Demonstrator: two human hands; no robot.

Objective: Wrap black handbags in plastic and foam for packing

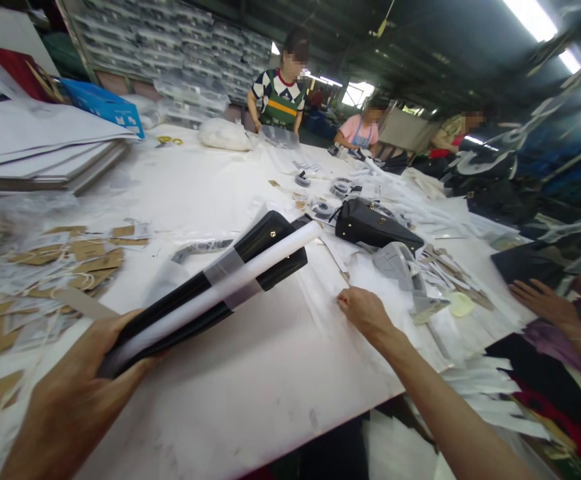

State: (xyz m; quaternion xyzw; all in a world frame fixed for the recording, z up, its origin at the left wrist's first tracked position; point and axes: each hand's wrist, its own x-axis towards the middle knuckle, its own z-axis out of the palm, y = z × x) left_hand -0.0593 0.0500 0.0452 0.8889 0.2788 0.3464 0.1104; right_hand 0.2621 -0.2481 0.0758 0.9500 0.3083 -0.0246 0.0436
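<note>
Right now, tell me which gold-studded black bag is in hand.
The nearer bag, gripped in the left hand, a white roll along it. The other bag lies on the table, beyond the right hand.

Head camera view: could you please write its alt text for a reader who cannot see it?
A person's left hand grips a black, bag-like item with a white roll along it, above a white worktable. The right hand is curled over the worktable; beyond it lies a black handbag, and brown tags lie at the left. Other people are nearby.
</note>
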